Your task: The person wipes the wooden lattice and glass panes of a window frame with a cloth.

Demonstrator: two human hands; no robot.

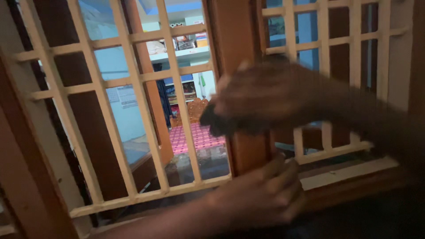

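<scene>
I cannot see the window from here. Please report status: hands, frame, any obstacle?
Right hand blurred, at the post, maybe holding something dark. Left hand open, below, near the post's base. Grille beside them.

The wooden post [239, 88] is standing at the middle, and everything is lining up around it. Left of the post the left window grille [128, 110] is spreading out; right of it the right window grille [336, 66] is sitting. The right hand [261, 99] is hovering in front of the post, the left hand [261, 194] lying below it near the post's foot. Behind the post, through the bars, a shelf [181, 53] is showing.
</scene>
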